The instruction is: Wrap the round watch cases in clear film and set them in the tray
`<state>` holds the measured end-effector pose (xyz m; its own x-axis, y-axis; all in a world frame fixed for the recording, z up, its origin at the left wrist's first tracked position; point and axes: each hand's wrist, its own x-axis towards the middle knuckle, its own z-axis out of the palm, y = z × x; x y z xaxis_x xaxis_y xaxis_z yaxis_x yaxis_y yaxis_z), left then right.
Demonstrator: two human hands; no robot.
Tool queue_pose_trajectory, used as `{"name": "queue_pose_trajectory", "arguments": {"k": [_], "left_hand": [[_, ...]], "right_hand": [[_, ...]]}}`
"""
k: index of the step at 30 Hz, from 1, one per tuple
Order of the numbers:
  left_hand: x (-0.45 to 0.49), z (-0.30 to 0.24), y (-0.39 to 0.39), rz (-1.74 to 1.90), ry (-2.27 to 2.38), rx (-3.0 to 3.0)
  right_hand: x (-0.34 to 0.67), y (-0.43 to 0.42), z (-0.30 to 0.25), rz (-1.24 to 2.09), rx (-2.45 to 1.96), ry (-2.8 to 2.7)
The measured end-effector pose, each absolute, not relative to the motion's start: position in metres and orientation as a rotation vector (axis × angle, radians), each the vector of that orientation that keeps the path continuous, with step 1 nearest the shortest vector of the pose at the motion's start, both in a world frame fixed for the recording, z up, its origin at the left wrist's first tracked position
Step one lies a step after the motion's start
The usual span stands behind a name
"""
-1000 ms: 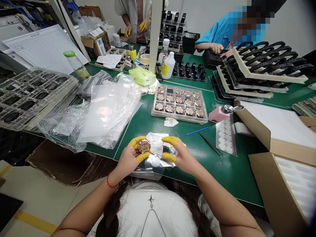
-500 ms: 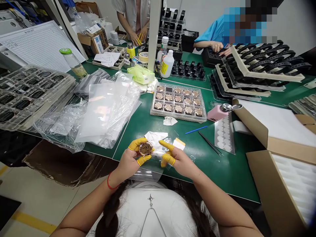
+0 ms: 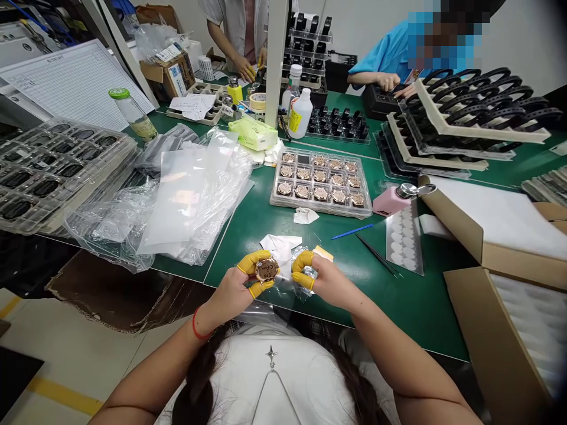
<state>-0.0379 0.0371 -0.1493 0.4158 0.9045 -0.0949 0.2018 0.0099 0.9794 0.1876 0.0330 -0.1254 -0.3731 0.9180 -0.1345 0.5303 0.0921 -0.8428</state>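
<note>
My left hand [image 3: 241,283] wears yellow finger cots and pinches a round rose-gold watch case [image 3: 267,270] just above the near edge of the green mat [image 3: 398,301]. My right hand [image 3: 321,278], also in yellow cots, is closed on a small crinkled clear plastic film [image 3: 305,273] right beside the case. A white wipe [image 3: 279,243] lies just beyond both hands. Farther back sits a clear tray [image 3: 321,208] filled with several more rose-gold cases.
Clear bags [image 3: 186,195] and stacked plastic trays [image 3: 53,171] lie at left. A pink dispenser [image 3: 392,200], blue stick [image 3: 352,232], tweezers [image 3: 376,257] and sticker sheet [image 3: 404,239] lie right. Cardboard boxes [image 3: 491,260] stand at right. Two other people work across the table.
My hands have drawn closer together. The right hand's fingers have closed more tightly on the film next to the case, and the case has turned slightly in my left hand.
</note>
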Motion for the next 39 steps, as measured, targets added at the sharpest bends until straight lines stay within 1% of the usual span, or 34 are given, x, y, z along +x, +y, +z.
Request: {"name": "queue_pose_trajectory", "arguments": {"k": [3, 6, 9, 12, 22, 28, 30, 31, 32, 36, 37, 39], "left_hand": [[-0.035, -0.147, 0.04, 0.697, 1.127, 1.474], [-0.031, -0.147, 0.042, 0.678, 1.167, 1.401], [-0.027, -0.148, 0.041, 0.68, 1.089, 1.315], [-0.023, -0.147, 0.038, 0.693, 1.044, 1.296], [-0.023, -0.148, 0.035, 0.644, 1.051, 1.329], [-0.021, -0.145, 0.034, 0.655, 1.018, 1.287], [-0.021, -0.145, 0.034, 0.657, 1.008, 1.261], [-0.021, -0.147, 0.034, 0.657, 1.002, 1.244], [-0.02, -0.149, 0.035, 0.657, 0.995, 1.224], [-0.015, -0.168, 0.037, 0.633, 0.931, 1.099], [-0.013, -0.173, 0.038, 0.614, 0.907, 1.067], [-0.008, -0.182, 0.039, 0.573, 0.866, 1.028]], "right_hand": [[0.186, 0.032, -0.123, 1.177, -1.379, -1.877], [0.179, 0.031, -0.122, 1.23, -1.359, -1.591], [0.166, 0.031, -0.126, 1.484, -1.292, -1.233], [0.154, 0.032, -0.128, 1.708, -1.189, -1.04], [0.149, 0.03, -0.127, 1.741, -1.165, -1.011], [0.147, 0.029, -0.136, 1.678, -1.172, -1.07], [0.147, 0.027, -0.137, 1.585, -1.212, -1.182], [0.149, 0.026, -0.138, 1.488, -1.256, -1.273], [0.152, 0.024, -0.138, 1.346, -1.318, -1.384], [0.183, 0.02, -0.147, 0.604, -1.665, -1.807], [0.193, 0.019, -0.152, 0.47, -1.772, -1.871], [0.21, 0.019, -0.164, 0.307, -1.982, -1.942]]}}
